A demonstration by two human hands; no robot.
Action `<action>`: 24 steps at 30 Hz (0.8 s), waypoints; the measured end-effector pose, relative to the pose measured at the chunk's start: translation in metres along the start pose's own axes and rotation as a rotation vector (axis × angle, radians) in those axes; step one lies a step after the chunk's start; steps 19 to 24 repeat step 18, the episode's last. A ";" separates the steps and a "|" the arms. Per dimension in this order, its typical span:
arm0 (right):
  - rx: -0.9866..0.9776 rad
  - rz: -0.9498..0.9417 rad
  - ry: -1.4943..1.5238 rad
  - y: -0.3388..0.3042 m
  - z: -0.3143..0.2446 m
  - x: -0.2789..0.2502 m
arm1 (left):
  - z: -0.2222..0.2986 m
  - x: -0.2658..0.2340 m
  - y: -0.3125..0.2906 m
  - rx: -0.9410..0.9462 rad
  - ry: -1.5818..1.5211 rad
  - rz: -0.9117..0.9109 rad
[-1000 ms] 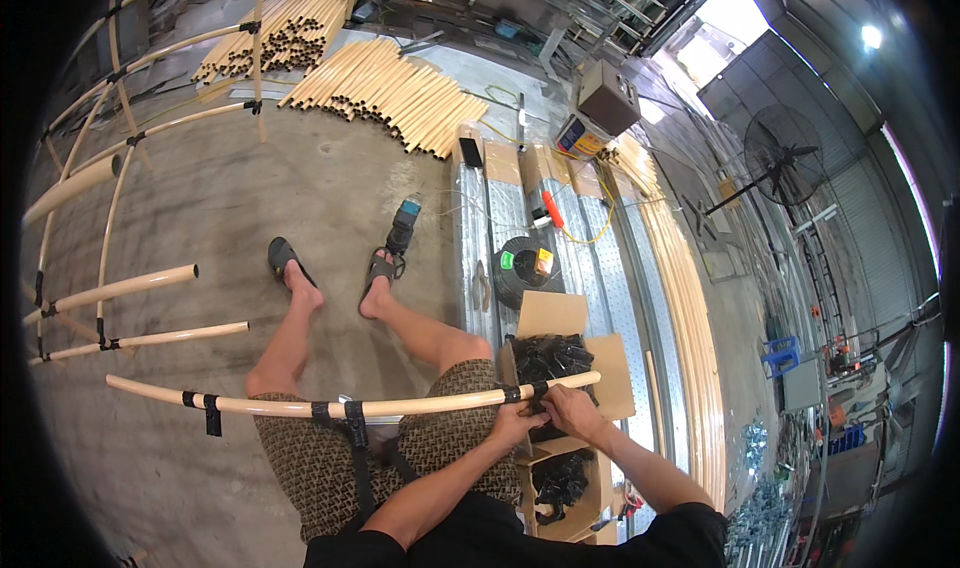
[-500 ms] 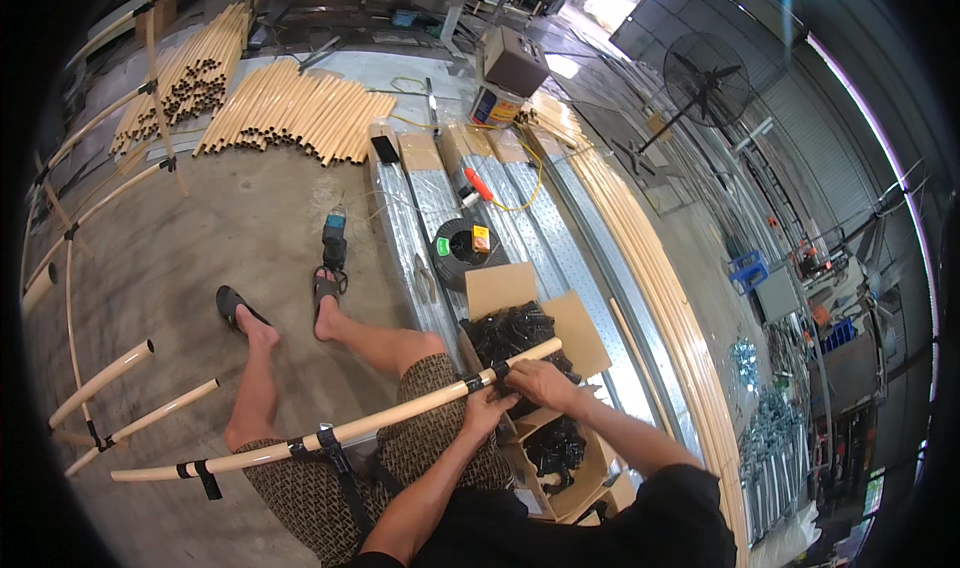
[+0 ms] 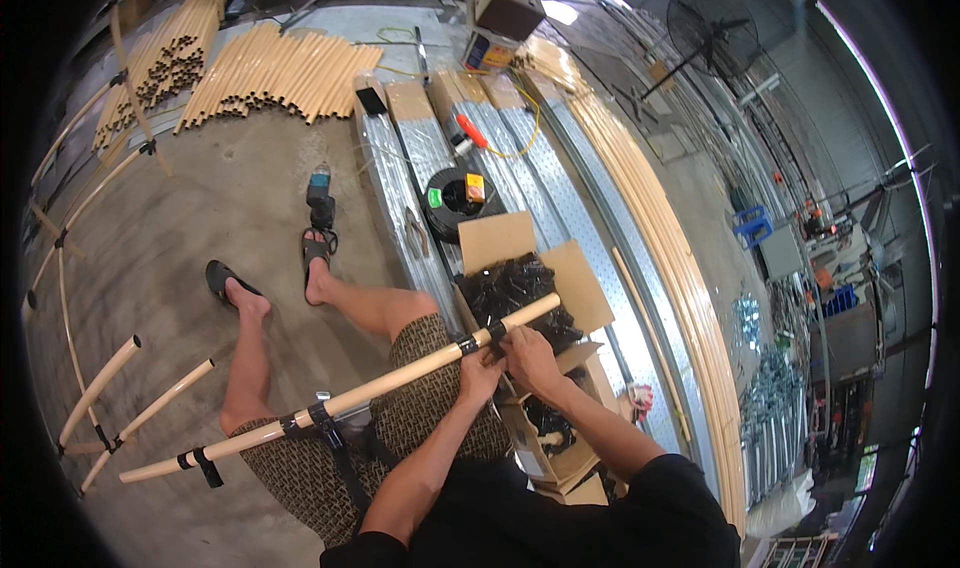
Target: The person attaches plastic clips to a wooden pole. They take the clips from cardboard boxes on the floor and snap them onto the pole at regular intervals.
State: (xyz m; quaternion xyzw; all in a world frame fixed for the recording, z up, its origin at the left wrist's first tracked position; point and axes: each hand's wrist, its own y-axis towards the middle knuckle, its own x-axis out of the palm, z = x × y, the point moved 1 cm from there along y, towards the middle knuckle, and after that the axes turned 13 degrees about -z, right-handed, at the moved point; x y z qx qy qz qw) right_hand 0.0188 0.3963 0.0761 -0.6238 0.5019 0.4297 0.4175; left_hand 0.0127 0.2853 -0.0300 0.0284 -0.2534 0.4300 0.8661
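A long cream-coloured pipe lies slanting across my thighs, with several black pipe clamps along it. Toward its right end sits one black clamp, just right of another black band. My right hand has its fingers bent in against the underside of that clamp. Close beside it, my left hand is closed just below the pipe, fingertips near the right hand's. Whatever the left fingers hold is hidden. Behind the pipe's right end stands an open cardboard box full of black fittings.
A second box of black parts stands by my right thigh. Wrapped metal profiles carry a black wire spool and a red-handled tool. A cordless drill is by my foot. Pipe frames stand left; pipe stacks lie beyond.
My right hand has slid from on top of the pipe's black clamp to below it. The pipe's right end has risen slightly in view, and the whole view has shifted.
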 end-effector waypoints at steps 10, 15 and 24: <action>0.356 0.191 0.156 0.002 -0.021 0.014 | 0.012 0.003 0.002 -0.083 -0.178 0.033; 0.264 0.341 0.440 -0.012 -0.015 0.022 | 0.028 -0.007 -0.009 -0.064 -0.155 -0.126; 0.283 0.358 0.622 -0.022 -0.013 0.034 | 0.045 -0.006 -0.026 -0.083 0.010 -0.164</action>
